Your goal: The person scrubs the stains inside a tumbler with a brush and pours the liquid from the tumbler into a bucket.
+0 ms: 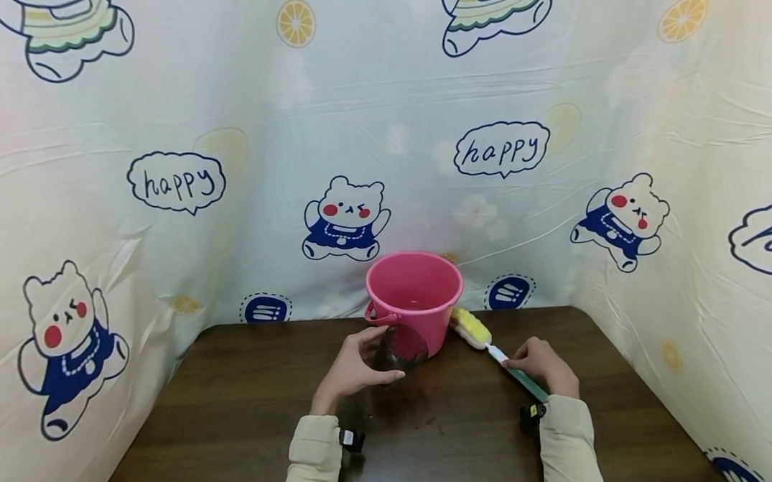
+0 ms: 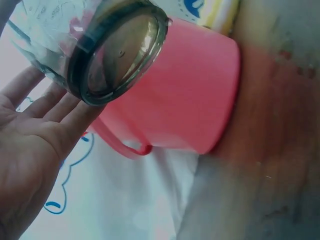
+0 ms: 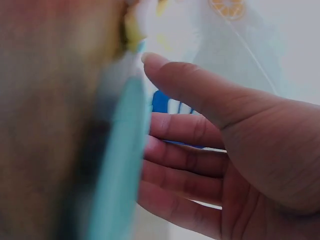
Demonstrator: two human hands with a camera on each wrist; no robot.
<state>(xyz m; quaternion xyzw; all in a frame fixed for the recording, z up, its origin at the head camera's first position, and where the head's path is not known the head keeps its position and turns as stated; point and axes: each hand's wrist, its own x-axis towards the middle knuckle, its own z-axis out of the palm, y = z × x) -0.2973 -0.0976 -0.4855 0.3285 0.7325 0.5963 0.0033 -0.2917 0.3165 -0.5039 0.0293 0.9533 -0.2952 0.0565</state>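
Observation:
A dark tinted clear drinking glass [image 1: 401, 348] is held in the left hand [image 1: 355, 364], tilted in front of the pink bucket [image 1: 415, 290]. The left wrist view shows the thick round base of the glass [image 2: 125, 55], with the fingers stretched along its side. At the right, a sponge brush has a yellow and white head [image 1: 472, 329] beside the bucket and a teal handle [image 1: 528, 384]. The right hand [image 1: 543, 363] is at this handle. In the right wrist view its fingertips meet the handle's edge [image 3: 122, 150], with thumb and fingers spread apart. The handle's end is hidden by the wrist.
The dark wooden table [image 1: 238, 405] has small wet spots [image 1: 432, 419] near its middle. A printed cloth [image 1: 407, 125] hangs behind the table and along both sides. The bucket stands close to the back edge, its handle [image 1: 379, 317] hanging at the left.

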